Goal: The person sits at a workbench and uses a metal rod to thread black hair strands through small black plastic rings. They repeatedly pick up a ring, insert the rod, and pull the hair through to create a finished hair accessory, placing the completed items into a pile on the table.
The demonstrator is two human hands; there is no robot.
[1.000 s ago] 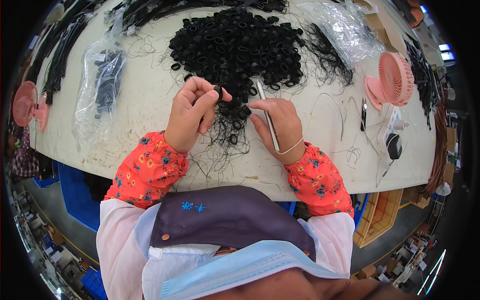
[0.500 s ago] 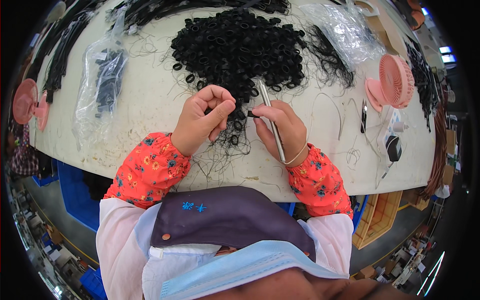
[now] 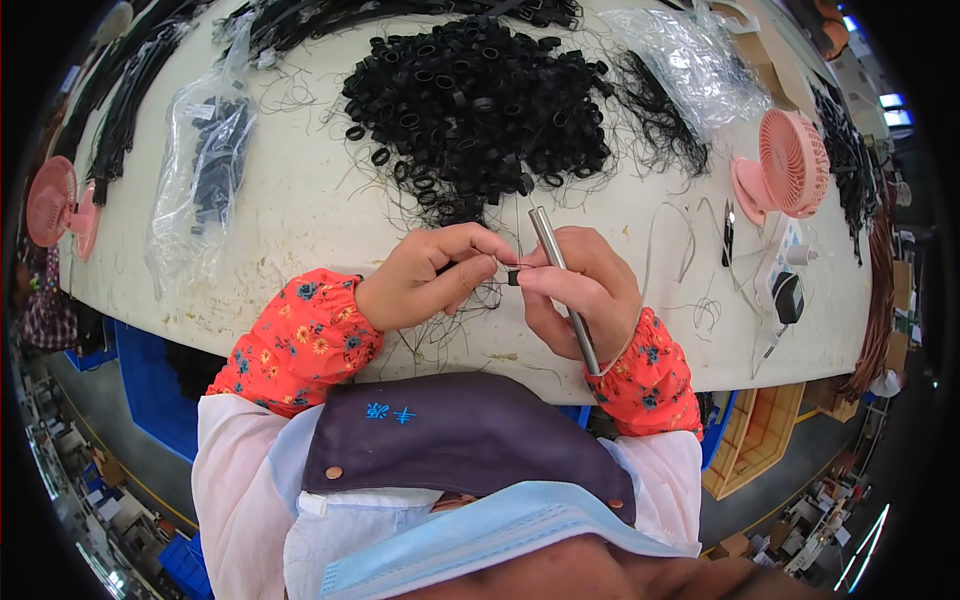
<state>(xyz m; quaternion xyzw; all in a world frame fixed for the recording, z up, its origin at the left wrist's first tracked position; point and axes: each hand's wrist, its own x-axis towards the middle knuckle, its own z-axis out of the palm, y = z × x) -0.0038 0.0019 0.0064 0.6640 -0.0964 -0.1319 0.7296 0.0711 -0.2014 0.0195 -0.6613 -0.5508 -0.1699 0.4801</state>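
Observation:
My two hands meet low over the table, in front of a large heap of small black strap loops point(image 3: 480, 110). Between the thumb and index finger of my right hand point(image 3: 590, 285) is one black strap loop point(image 3: 514, 278). The same hand also holds a slim silver metal rod point(image 3: 562, 285), slanting across the palm with its upper end sticking out past the fingers. My left hand point(image 3: 430, 280) is closed, its index fingertip beside the loop, at a thin dark thread point(image 3: 519, 265). Exactly how the left fingers grip the thread is too small to tell.
Loose thread ends lie below the heap. On the left are a plastic bag point(image 3: 205, 165) of black pieces and a pink fan point(image 3: 60, 198); on the right, another pink fan point(image 3: 790, 160), tweezers point(image 3: 728, 235) and a power strip point(image 3: 785, 265). Black straps point(image 3: 400, 15) line the far edge.
Both hands have come down toward me, and the left has moved right to meet the loop. The rod came down with the right hand. The left fingertips now reach the thread at the loop.

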